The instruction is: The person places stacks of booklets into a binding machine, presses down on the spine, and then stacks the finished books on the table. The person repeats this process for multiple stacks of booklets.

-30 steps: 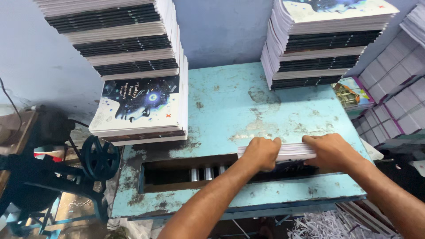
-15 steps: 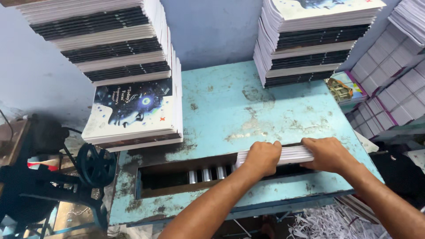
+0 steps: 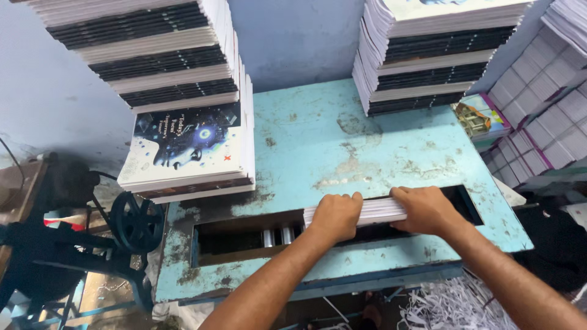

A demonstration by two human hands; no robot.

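Note:
A thin stack of white-edged booklets (image 3: 379, 209) stands on edge in the long slot (image 3: 244, 235) of a worn turquoise metal table (image 3: 330, 140). My left hand (image 3: 335, 216) grips the stack's left part from above. My right hand (image 3: 426, 209) clasps its right end. Metal rollers (image 3: 276, 236) show inside the slot to the left of my left hand.
A tall pile of booklets with a dark blue and white cover (image 3: 183, 143) sits at the table's left. A second pile (image 3: 428, 55) stands at the back right. More stacks (image 3: 550, 104) fill the right side. A black handwheel (image 3: 136, 221) is at lower left; paper trimmings (image 3: 446, 305) lie below.
My hands with the stack have shifted slightly left along the slot, and the view has tilted a little. The piles have not moved.

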